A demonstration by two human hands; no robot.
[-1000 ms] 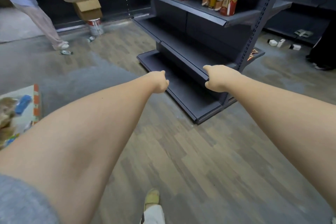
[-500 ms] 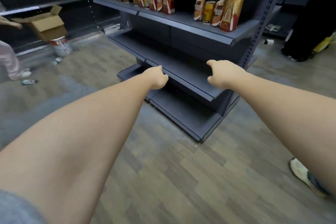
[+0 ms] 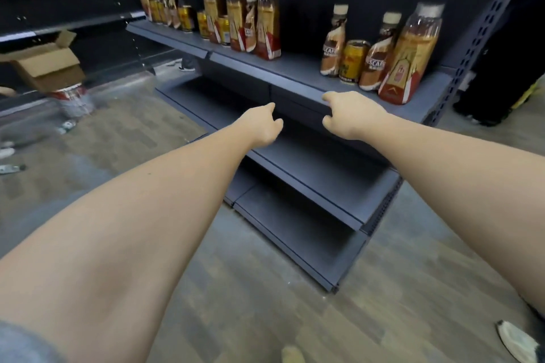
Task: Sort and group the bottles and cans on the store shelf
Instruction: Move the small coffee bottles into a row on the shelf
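With both my left hand (image 3: 262,127) and right hand (image 3: 349,115) loosely curled and empty, I judged the big near-right bottle (image 3: 410,56) heavy, slick, best gripped mid-body.

I see dim, even indoor light; motion blur smears the cardboard box (image 3: 48,68) at left, and wide-angle distortion bends the edges.

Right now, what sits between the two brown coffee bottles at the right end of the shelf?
In the head view, one yellow can stands between the two brown coffee bottles.
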